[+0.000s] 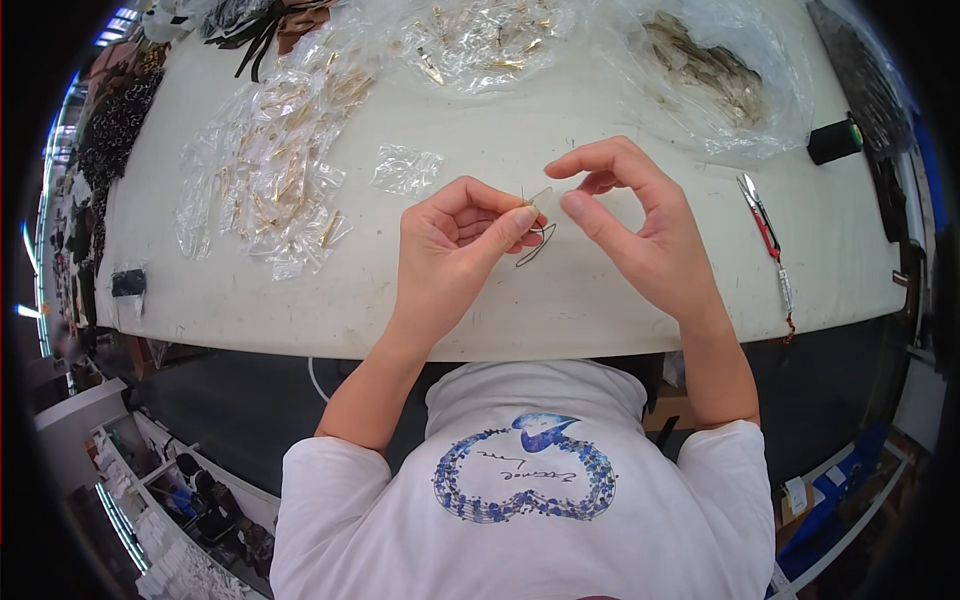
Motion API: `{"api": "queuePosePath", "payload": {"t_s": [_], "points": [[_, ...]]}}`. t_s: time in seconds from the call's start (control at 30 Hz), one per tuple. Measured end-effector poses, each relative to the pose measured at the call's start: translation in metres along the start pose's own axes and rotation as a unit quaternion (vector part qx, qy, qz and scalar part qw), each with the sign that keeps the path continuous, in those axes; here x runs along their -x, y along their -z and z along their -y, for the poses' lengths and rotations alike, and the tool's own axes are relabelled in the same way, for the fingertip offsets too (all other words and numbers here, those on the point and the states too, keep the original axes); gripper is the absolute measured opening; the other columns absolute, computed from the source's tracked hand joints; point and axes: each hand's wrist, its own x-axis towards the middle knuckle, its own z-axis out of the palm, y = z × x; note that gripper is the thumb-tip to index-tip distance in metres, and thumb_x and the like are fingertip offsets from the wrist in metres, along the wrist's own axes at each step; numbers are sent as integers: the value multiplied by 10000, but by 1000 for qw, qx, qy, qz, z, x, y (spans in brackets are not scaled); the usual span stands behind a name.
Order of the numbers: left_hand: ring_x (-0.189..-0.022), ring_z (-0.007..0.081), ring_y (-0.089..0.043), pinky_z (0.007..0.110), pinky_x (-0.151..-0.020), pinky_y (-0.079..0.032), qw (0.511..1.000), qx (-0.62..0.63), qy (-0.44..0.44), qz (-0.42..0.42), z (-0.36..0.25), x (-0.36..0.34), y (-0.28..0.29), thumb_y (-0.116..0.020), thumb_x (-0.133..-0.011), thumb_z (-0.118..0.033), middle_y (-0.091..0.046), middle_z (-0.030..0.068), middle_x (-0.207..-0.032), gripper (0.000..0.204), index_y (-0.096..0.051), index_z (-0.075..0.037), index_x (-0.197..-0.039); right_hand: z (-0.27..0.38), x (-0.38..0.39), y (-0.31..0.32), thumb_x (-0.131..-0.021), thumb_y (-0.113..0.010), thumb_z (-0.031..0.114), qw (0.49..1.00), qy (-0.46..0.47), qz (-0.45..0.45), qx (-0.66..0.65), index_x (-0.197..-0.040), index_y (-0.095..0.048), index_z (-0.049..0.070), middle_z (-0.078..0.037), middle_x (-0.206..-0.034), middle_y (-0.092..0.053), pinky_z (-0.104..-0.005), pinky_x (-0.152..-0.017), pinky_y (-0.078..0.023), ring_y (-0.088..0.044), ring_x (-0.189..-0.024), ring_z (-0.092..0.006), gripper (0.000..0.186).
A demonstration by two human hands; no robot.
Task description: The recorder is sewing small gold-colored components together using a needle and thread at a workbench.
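My left hand (465,235) pinches a thin dark cord loop (537,250) between thumb and fingertips, above the middle of the table. A fine pin-like tip sticks up over the pinch, and the cord's loop hangs below it; the small end inside the fingers is hidden. Just to the right, my right hand (632,215) is open, thumb and index finger apart, with nothing visible between them. Its fingertips are close to the cord but apart from it. A small clear plastic bag (407,170) lies flat on the table beyond my left hand.
Many small clear bags with gold-coloured pieces (285,175) spread at the left, with another pile (480,45) at the back. A large clear bag (700,75) holds brownish strands. Red-handled thread snips (765,230) and a black thread spool (835,142) lie right; a dark packet (129,283) lies left.
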Motion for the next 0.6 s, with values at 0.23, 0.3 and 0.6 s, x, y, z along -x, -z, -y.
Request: {"api": "queuePosePath", "payload": {"t_s": [0.23, 0.3, 0.6], "points": [[-795, 147, -709, 244, -695, -581, 999, -13, 20, 24, 5, -2, -2, -686, -900, -12, -708, 109, -874, 65, -646, 35, -922, -5, -11, -2, -836, -683, 148, 996, -30, 86, 16, -837, -660, 16, -46, -801, -651, -302, -719, -468, -582, -762, -162, 133], [-793, 145, -706, 245, -693, -580, 999, -21, 25, 26, 9, -2, 0, -688, -898, -13, -707, 106, -871, 67, -647, 35, -919, -6, -14, -2, -832, -681, 151, 994, -32, 100, 31, -844, -656, 20, -45, -804, -650, -308, -704, -465, -576, -757, -163, 134], [-762, 141, -701, 240, -668, -565, 991, 22, 116, 64, 9, -10, 11, -704, -896, -80, -717, 131, -884, 85, -656, -10, -896, -25, -19, -10, -872, -665, 168, 988, -104, 86, -76, -880, -647, 13, -19, -803, -637, -266, -653, -470, -554, -744, -88, 156]]}}
